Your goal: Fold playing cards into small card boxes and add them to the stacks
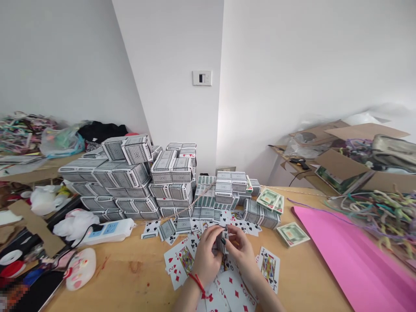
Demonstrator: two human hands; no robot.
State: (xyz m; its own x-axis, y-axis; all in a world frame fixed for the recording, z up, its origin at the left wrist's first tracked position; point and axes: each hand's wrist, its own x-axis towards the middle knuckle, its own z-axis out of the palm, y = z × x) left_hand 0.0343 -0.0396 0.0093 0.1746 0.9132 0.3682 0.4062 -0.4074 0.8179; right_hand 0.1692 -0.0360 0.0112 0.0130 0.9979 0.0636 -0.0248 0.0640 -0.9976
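My left hand (206, 255), with a red string on its wrist, and my right hand (242, 251) meet over the wooden table (130, 277). Both have their fingers closed around a small stack of playing cards (222, 242) held between them. Loose cards (180, 260) lie face up beneath and around my hands, among them a jack (269, 268) to the right. Behind them rises a big pile of grey patterned card boxes (130, 182).
A pink paper sheet (354, 260) covers the table's right side, with tangled coloured cords (383, 212) and cardboard boxes (344, 169) beyond. A white power strip (108, 231), plastic bags and tape rolls crowd the left. Green-backed decks (292, 234) lie near the pile.
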